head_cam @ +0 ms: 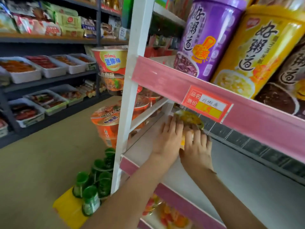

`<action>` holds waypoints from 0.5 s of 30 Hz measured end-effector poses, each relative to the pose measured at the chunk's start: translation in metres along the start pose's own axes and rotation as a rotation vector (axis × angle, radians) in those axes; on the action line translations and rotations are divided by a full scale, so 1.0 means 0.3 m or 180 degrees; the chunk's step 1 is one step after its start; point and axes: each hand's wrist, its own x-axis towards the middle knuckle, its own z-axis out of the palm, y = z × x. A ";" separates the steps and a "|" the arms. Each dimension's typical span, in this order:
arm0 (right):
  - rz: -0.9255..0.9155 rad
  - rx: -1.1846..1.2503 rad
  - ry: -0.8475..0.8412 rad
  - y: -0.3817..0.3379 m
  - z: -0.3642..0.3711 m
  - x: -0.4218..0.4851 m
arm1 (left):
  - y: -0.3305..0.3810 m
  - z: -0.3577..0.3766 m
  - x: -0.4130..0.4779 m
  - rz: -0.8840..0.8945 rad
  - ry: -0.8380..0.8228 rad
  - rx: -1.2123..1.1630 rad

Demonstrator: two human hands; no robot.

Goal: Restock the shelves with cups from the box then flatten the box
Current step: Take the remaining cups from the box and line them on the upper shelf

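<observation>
just right of the frame's centre, a yellow cup [189,119] sits tilted on the shelf [239,176] under the pink price rail [255,116]; left hand [168,138] and right hand [197,149] both clasp it, fingers wrapped over its sides

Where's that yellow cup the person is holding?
Head view, right of centre: the yellow cup is held between the left hand and right hand, just below the red price tag.

Shop: price-tagged shelves [206,90] of snacks [66,25]
</observation>
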 end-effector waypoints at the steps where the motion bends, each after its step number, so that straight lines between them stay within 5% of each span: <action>1: 0.0047 0.0089 -0.0045 -0.022 -0.040 -0.013 | 0.011 -0.045 -0.031 -0.0062 -0.0125 -0.0062; 11: -0.0182 0.1608 -0.0298 -0.437 -0.380 -0.412 | -0.036 -0.474 -0.678 -0.0958 -0.0082 -0.0431; 15: -0.0272 0.2084 -0.1070 -0.662 -0.320 -0.706 | -0.151 -0.533 -1.068 -0.1631 -0.0520 -0.0230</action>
